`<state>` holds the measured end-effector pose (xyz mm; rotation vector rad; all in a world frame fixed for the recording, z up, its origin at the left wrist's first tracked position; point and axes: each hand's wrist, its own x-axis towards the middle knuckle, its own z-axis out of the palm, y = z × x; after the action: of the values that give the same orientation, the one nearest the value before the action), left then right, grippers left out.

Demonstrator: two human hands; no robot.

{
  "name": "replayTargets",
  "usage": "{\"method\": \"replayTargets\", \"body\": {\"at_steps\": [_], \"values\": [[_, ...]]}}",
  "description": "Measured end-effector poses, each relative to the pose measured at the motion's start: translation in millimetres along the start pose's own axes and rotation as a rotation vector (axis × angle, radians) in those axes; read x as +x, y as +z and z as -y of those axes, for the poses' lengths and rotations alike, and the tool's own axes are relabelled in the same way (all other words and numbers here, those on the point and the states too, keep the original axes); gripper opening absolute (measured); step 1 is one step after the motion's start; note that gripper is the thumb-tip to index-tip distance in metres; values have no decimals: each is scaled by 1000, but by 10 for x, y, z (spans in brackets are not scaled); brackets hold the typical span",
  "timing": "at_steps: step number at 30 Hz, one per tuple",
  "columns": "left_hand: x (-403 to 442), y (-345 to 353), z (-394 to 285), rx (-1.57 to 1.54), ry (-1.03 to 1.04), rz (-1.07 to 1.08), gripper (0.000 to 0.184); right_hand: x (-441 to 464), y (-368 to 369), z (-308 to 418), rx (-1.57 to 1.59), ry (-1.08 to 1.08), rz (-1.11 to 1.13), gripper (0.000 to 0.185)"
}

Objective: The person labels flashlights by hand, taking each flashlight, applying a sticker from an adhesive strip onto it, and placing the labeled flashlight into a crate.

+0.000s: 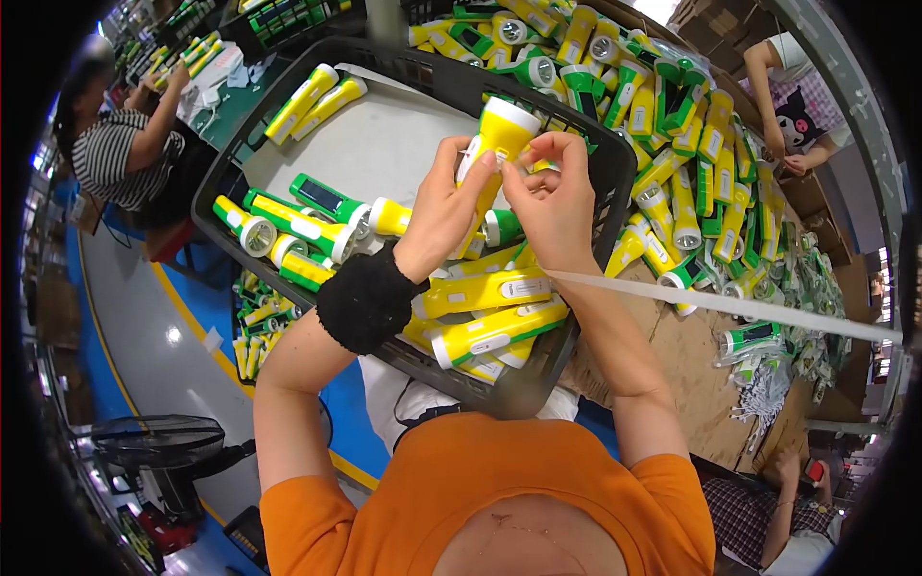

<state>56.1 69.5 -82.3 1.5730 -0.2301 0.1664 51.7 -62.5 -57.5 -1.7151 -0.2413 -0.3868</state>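
Note:
My left hand [449, 199] is wrapped round a yellow flashlight [502, 130] with a white head, held upright over the black basket [605, 192]. My right hand [552, 197] is beside it, thumb and forefinger pinched together close to the flashlight's body; what they hold, if anything, is too small to tell. A black fuzzy band [370, 300] circles my left wrist. Below my hands, yellow and green flashlights [499, 331] lie in the basket, with more along its left side.
A big pile of flashlights [711, 163] covers the cardboard-topped table [696, 370] on the right, with bagged ones [754, 338] and white cords [762, 394]. Co-workers sit at left, upper right and lower right. A black fan [158, 442] stands lower left. A pale strap [730, 302] crosses the right side.

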Motion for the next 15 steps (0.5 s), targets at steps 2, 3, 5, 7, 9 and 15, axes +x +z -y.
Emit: {"method": "replayTargets", "body": {"at_steps": [2, 3, 5, 7, 9, 15], "values": [[-3, -6, -64, -111, -79, 0, 39, 25, -55, -5, -206, -181, -69, 36], [-1, -2, -83, -111, -76, 3, 39, 10, -78, 4, -137, -82, -53, 31], [-21, 13, -104, -183, -92, 8, 41, -15, -103, 32, 48, 53, 26, 27], [-33, 28, -95, -161, -82, 8, 43, -36, -134, 27, 229, 187, 115, 16], [-34, 28, -94, -136, -66, 7, 44, -45, -144, 7, 193, 191, 112, 15], [-104, 67, -152, 368, 90, -143, 49, -103, -243, 29, -52, 154, 98, 14]]}}
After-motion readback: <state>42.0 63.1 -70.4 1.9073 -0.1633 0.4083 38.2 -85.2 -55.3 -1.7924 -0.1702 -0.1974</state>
